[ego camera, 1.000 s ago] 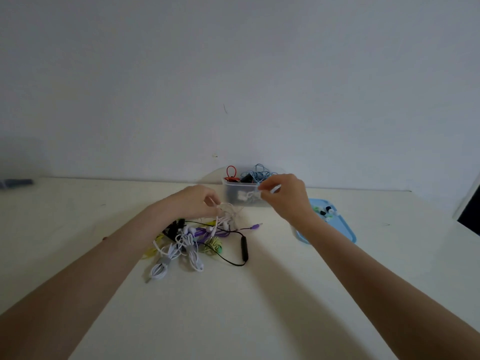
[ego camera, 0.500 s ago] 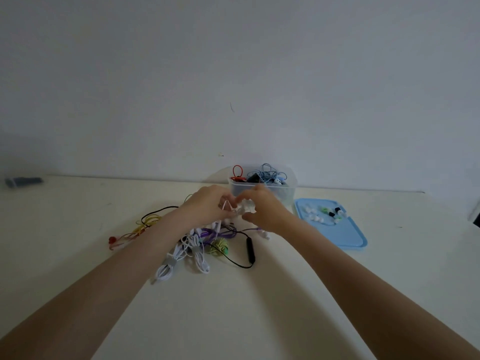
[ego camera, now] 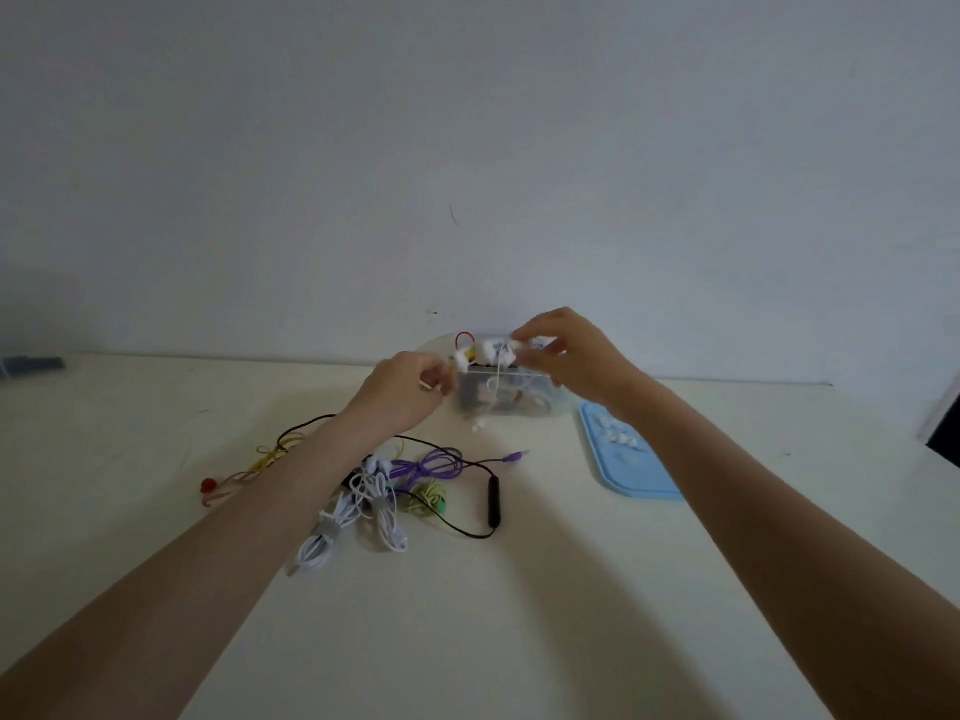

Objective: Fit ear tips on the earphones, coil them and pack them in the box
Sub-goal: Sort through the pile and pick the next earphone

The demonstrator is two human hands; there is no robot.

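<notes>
Centre of frame, above a clear box (ego camera: 511, 394): left hand (ego camera: 402, 389) and right hand (ego camera: 574, 358), both pinching white earphones (ego camera: 491, 351), cord dangling, possibly partly coiled. Lower centre: loose earphone tangle (ego camera: 384, 491) on pale surface (ego camera: 519, 615). Right: blue tray (ego camera: 631, 470) with ear tips (ego camera: 615, 433).

earphones (ego camera: 363, 506) before box (ego camera: 511, 397), tray (ego camera: 631, 459) right

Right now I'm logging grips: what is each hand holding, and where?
Both hold white earphones above the box: right hand pinches the bunched end, left hand the other end.
</notes>
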